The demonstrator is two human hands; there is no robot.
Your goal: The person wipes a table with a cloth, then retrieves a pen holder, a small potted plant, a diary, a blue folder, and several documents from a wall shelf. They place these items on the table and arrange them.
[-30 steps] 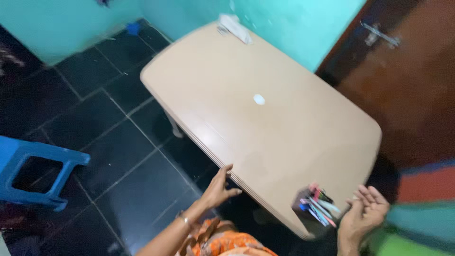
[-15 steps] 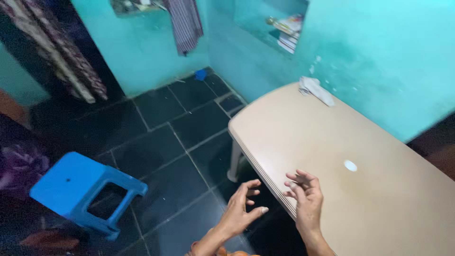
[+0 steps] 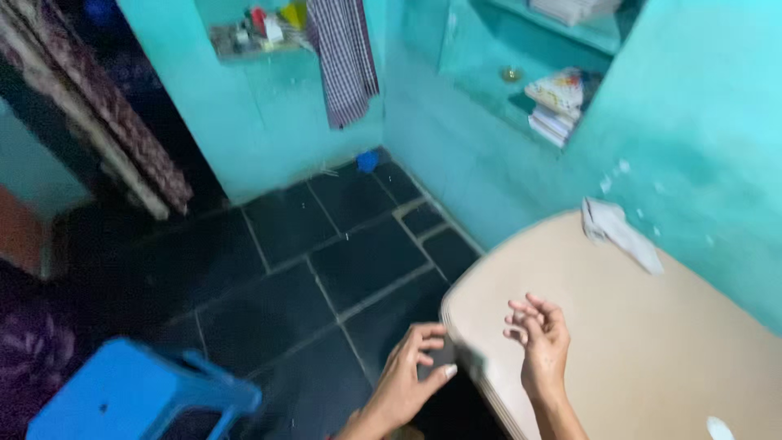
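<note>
- Left hand (image 3: pixel 405 381): empty, fingers loosely curled and spread, palm toward the table (image 3: pixel 643 342). It hangs over the dark floor (image 3: pixel 326 269), just beside the table's rounded corner; whether the thumb tip touches the edge cannot be told.
- Right hand (image 3: pixel 539 346): empty, released, fingers half bent. It hovers over the table top near the same corner, back of the hand toward the camera.
- Table: beige, smooth top, rounded corner at lower centre, running to the right edge of the view. Its far side stands against the turquoise wall (image 3: pixel 700 147).
- Paper (image 3: pixel 617 231): crumpled white sheet lying on the table by the wall, well apart from both hands.
- White spot (image 3: pixel 718 428): small, on the table top at the bottom right.
- Stool (image 3: pixel 138 399): blue plastic, on the floor at lower left, well apart from the table.
- Niche (image 3: pixel 554 90): recess in the wall holding a stack of books (image 3: pixel 556 106).
- Cloth (image 3: pixel 342 57): checked, hanging on the wall at upper centre.
</note>
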